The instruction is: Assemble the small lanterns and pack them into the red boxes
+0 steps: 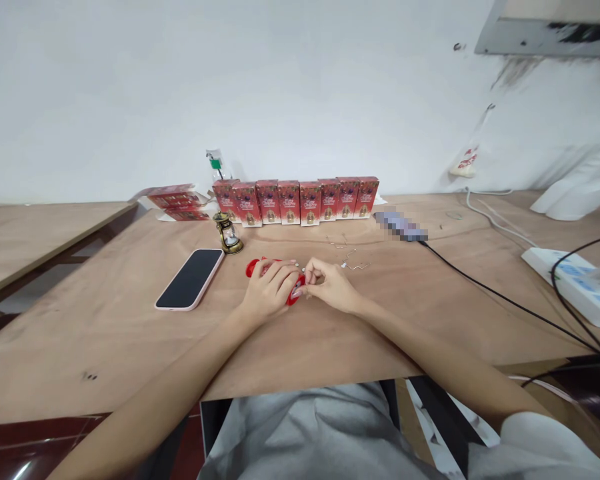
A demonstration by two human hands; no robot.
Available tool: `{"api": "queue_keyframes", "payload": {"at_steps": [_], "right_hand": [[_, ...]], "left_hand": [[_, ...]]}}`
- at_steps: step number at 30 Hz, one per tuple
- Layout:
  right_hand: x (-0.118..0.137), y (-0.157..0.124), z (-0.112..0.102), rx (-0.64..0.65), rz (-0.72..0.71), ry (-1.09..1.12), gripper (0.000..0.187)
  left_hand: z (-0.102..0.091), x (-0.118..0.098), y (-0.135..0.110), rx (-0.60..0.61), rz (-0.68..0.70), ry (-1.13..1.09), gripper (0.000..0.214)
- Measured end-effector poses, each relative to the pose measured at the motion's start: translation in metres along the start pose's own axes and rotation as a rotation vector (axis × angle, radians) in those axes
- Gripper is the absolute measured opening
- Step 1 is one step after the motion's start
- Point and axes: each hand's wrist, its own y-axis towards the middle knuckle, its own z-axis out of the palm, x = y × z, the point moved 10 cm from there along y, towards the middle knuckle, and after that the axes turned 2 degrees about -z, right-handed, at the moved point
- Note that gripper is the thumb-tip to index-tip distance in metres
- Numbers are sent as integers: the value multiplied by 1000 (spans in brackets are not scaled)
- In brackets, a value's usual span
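Observation:
My left hand (269,285) lies over a small red object (253,267) on the wooden table (130,347), fingers curled round it. My right hand (330,283) is closed in a pinch right against the red object's near end; what its fingertips hold is too small to make out. Thin bent wire pieces (354,265) lie just beyond the right hand. A small dark lantern ornament (229,233) stands behind the left hand.
A phone in a pink case (190,279) lies face up to the left. A row of several red boxes (300,200) stands by the wall, with more stacked flat (176,201) at the left. A black cable (505,300) and white power strip (575,283) lie on the right.

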Motion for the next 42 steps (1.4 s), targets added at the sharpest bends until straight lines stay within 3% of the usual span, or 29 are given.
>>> {"api": "queue_keyframes", "payload": {"at_steps": [6,21,25,28,31,34,38,42], "right_hand": [[5,1,-5,-14,-54,41,31],[1,1,2,28,-104,1,39],[-2,3,1,62,-71,70,39],[-8,9,-12,3,-65,80,36],[-20,14,-42,-185,-63,-135,33],[-29,15,-66,-313,-63,-601,29],[-59,15,-79,-269,154,-1027,44],[-78,12,-85,-189,353,-1139,57]], "left_hand": [[1,9,-2,26,-96,-27,18],[-5,-5,1,-20,-22,-7,14],[-4,0,2,-12,-78,-38,22],[-6,2,3,-36,-110,-87,33],[-3,4,3,-22,-142,-148,37],[-1,8,1,-9,-182,-177,40],[-1,12,-1,-3,-203,-172,42],[1,12,-1,10,-198,-184,41]]}}
